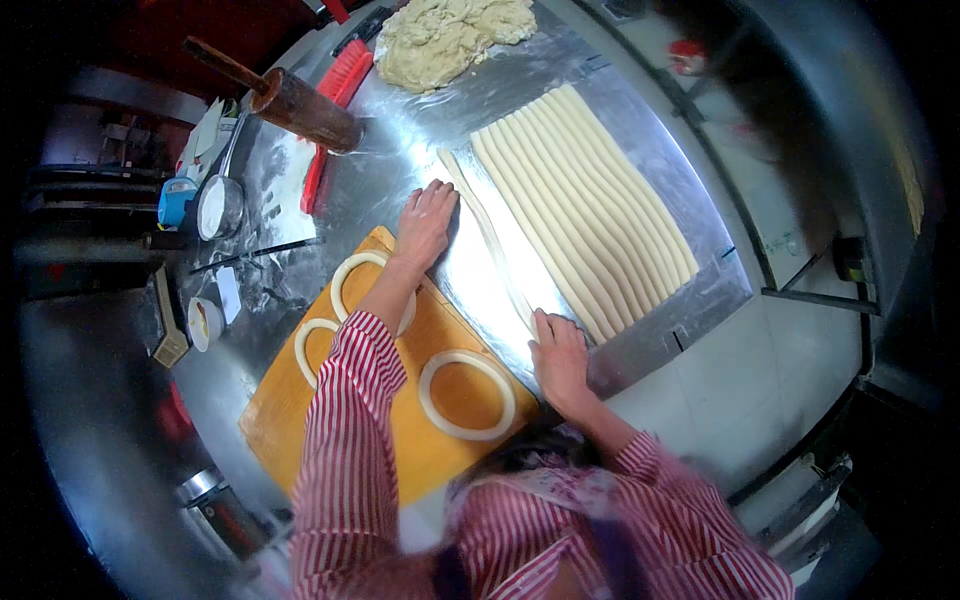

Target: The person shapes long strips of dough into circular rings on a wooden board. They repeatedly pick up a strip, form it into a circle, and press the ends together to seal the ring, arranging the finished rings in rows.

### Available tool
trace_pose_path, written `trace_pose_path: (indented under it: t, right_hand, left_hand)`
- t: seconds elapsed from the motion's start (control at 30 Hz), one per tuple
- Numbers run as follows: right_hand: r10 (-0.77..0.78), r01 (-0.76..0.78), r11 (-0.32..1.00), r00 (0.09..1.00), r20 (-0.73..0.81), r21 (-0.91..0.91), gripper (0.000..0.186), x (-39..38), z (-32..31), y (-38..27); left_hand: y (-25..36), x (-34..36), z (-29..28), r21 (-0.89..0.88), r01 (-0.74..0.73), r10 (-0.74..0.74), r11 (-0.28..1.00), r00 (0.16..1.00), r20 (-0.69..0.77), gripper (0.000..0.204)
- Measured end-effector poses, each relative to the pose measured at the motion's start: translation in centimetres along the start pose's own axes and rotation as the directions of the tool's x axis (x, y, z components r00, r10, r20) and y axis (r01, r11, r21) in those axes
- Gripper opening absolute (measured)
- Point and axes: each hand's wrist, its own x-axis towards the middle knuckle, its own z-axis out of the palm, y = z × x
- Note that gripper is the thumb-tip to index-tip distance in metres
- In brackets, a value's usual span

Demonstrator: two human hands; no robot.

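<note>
Both hands flat and open on a single dough strip (490, 235), palms down, clamped on nothing: left hand (424, 222) at its far end, right hand (558, 352) at its near end. Strip lying on the steel counter (400, 170), long axis running from far-left to near-right, just beside and parallel to a row of dough strips (590, 205). Near the left forearm, a wooden board (300, 400) carrying three dough rings (466, 394), one partly hidden under the striped sleeve (345, 420). Farther off, a lump of dough (445, 40), a wooden rolling pin (295, 100) pointing far-left, a red scraper (335, 100). At the left edge, a small blue container (176, 198), a round white tub (220, 206), a roll of tape (204, 322) and pale paper packets (208, 130), labels too small to make out. Lower frame blurred; surroundings dark and bent by the lens.
</note>
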Motion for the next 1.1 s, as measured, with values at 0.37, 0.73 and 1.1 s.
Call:
trace_pose_path:
  t: [0.37, 0.73, 1.1]
  right_hand:
    - [0.09, -0.095, 0.961, 0.995, 0.028, 0.259, 0.03, -0.7, -2.0, 1.9]
    - [-0.139, -0.031, 0.925, 0.9, 0.413, 0.379, 0.03, -2.6, -6.5, -6.2]
    - [-0.662, 0.597, 0.742, 0.578, 0.477, 0.306, 0.034, -11.1, 11.0, -20.3]
  left_hand:
    - [-1.2, 1.1, -5.7, -0.123, -0.157, 0.185, 0.98, 0.948, 0.26, 0.028]
    - [-2.3, -35.3, -12.6, -0.426, 0.207, -0.125, 0.881, 0.969, 0.212, 0.034]
    - [0.1, -71.3, -5.3, -0.174, 0.703, -0.638, 0.689, 0.703, 0.314, 0.04]
